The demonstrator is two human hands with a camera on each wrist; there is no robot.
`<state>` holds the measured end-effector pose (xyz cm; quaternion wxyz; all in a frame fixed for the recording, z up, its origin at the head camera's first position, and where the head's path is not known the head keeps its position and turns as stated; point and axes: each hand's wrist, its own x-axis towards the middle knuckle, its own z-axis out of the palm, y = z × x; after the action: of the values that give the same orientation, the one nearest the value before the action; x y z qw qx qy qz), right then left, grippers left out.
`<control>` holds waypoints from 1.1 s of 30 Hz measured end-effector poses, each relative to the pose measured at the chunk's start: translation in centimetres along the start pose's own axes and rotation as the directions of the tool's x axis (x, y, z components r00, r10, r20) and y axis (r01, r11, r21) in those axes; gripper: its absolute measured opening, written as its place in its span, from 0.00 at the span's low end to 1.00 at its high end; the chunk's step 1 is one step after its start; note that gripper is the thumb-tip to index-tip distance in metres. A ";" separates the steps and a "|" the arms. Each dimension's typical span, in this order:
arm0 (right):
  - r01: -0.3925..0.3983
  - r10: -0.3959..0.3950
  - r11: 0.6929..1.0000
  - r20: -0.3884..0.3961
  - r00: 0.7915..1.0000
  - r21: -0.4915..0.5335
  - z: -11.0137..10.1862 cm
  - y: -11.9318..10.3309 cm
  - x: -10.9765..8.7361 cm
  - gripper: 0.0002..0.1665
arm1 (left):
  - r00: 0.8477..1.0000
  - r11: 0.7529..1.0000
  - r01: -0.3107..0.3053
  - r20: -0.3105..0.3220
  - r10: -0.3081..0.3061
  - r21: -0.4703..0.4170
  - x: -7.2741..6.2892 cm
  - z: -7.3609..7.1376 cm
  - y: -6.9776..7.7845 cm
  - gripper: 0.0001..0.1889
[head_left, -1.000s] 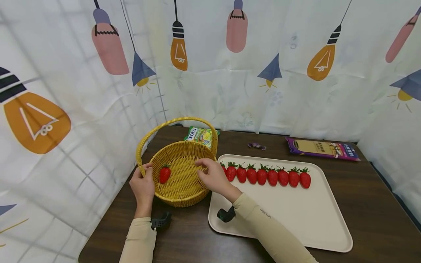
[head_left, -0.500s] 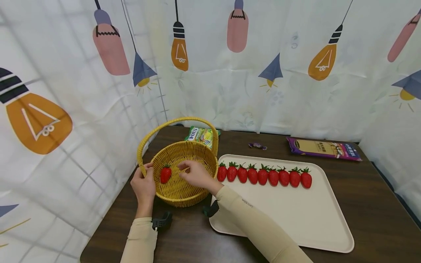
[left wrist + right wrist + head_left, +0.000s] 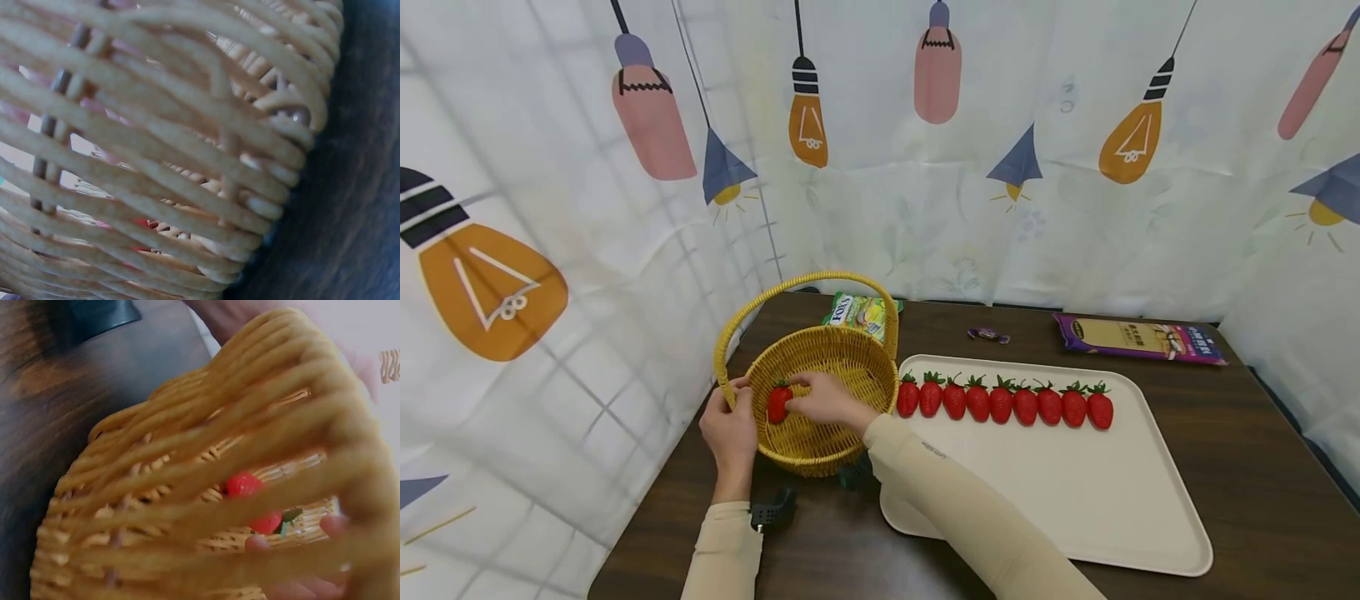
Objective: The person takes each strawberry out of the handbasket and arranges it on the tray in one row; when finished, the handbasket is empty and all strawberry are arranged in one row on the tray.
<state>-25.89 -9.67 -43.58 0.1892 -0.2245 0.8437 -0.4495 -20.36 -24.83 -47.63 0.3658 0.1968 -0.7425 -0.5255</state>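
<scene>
A yellow woven basket (image 3: 857, 350) with a tall handle stands at the left of the table. My left hand (image 3: 732, 429) grips its left side by the rim, at the base of the handle. One red strawberry (image 3: 778, 405) with green leaves lies inside. My right hand (image 3: 827, 400) reaches over the basket, its thumb and forefinger spread right at the strawberry. Through the weave in the right wrist view, fingertips (image 3: 256, 544) show close below the strawberry (image 3: 265, 522). The basket wall (image 3: 156, 137) fills most of the left wrist view and hides the left fingers.
A row of several strawberries (image 3: 1001, 403) lies along the back of a cream tray (image 3: 1075, 500), right of the basket. Behind stand a green Fox's candy bag (image 3: 868, 315), a small purple-wrapped candy (image 3: 988, 335) and a purple and gold packet (image 3: 1138, 339). A patterned curtain surrounds the table.
My right hand has moved left, from the basket's right rim across to the strawberry inside. The left hand keeps its hold on the basket.
</scene>
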 end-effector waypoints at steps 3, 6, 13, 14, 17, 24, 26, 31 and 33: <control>-0.033 0.033 0.998 0.010 0.999 0.048 0.4 -0.1 0.5 0.30 | 1.000 1.000 -0.010 -0.008 0.010 0.019 0.0 0.0 -0.1 0.12; -0.063 0.057 0.986 0.039 0.998 0.157 0.7 0.1 0.9 0.32 | 1.000 0.999 -0.017 -0.013 0.018 0.030 0.0 0.0 -0.1 0.12; -0.049 0.040 0.990 0.071 0.997 0.132 1.1 0.3 1.4 0.35 | 1.000 0.999 -0.021 -0.010 0.021 0.028 0.0 0.0 -0.2 0.12; -0.029 0.023 0.996 0.074 0.997 0.086 1.2 0.3 1.5 0.36 | 1.000 0.999 -0.019 -0.010 0.019 0.027 0.0 0.0 -0.2 0.12; 0.036 -0.035 0.999 0.079 0.996 -0.019 1.5 0.3 1.8 0.38 | 1.000 1.000 -0.011 -0.009 0.011 0.025 0.0 0.0 -0.1 0.12; 0.068 -0.064 0.997 0.084 0.994 -0.046 2.0 0.2 2.2 0.35 | 1.000 0.999 -0.020 -0.004 0.020 0.050 0.0 0.0 -0.3 0.12; 0.072 -0.067 0.996 0.091 0.994 -0.058 2.0 0.2 2.3 0.35 | 1.000 0.998 -0.022 -0.006 0.023 0.051 0.0 0.0 -0.4 0.12; 0.131 -0.117 0.989 0.172 0.978 -0.073 2.2 0.2 2.2 0.32 | 1.000 0.998 -0.027 -0.009 0.028 0.050 0.1 -0.1 -0.4 0.12; 0.159 -0.142 0.985 0.218 0.966 -0.065 2.3 0.2 2.2 0.29 | 1.000 0.998 -0.028 -0.012 0.029 0.048 0.1 -0.1 -0.4 0.12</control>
<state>-26.53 -12.32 -45.16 0.2344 -0.3422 0.8167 -0.4011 -20.38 -25.10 -47.92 0.3732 0.1983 -0.7554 -0.5008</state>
